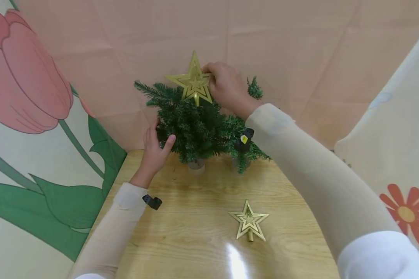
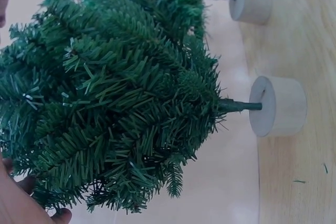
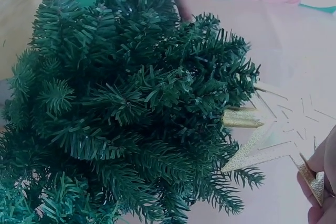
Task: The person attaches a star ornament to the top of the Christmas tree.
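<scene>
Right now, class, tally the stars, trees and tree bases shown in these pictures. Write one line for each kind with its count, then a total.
Gold five-pointed openwork stars: 2
Green bristly artificial trees: 2
Pale round tree bases: 2
Total: 6

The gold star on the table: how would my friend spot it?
On the wooden table, look well in front of the two green trees. A gold star lies flat there, just above a white glare in the head view. Unlike the other gold star, pinched by the right hand, it touches no hand.
</scene>
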`<state>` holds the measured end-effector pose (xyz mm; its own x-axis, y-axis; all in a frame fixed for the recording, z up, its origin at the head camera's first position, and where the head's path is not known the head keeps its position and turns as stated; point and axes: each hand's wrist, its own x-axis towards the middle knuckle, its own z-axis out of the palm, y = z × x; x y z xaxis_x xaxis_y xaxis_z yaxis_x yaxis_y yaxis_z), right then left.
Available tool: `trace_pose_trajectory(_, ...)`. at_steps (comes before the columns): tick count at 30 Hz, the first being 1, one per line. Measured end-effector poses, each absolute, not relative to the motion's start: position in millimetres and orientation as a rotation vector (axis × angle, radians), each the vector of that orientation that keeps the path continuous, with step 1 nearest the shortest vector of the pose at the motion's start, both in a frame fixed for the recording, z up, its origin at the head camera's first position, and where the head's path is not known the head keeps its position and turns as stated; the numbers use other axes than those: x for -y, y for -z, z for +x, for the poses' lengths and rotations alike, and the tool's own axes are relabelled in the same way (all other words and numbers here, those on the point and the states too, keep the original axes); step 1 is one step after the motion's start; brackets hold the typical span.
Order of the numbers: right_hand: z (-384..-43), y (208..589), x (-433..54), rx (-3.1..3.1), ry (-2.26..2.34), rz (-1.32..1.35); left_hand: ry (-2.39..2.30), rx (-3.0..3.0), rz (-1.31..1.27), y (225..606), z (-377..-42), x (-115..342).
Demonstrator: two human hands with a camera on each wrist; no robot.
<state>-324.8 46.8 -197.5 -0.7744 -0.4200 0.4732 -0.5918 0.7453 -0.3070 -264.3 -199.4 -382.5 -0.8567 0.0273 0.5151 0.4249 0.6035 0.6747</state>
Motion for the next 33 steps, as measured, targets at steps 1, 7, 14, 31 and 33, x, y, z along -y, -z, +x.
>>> trace_pose_trajectory(1,-325,198,-47,2.569,-0.637,0.778,1.167,2.375,-0.355,382,-264,199)
trace_pose_trajectory(7,-324,199,-46,2.55,-0.655,0.798,1.156,2.371,-0.349,382,-264,201)
trace_pose_trajectory(14,-322,199,-45,2.551,-0.661,0.771,1.149,2.334,-0.371,378,-263,204)
trace_pose_trajectory(31,-322,198,-49,2.495,-0.692,0.775,1.123,2.284,-0.426,362,-261,204)
trace_pose_trajectory(33,-321,198,-50,2.486,-0.696,0.779,1.119,2.285,-0.43,361,-261,202)
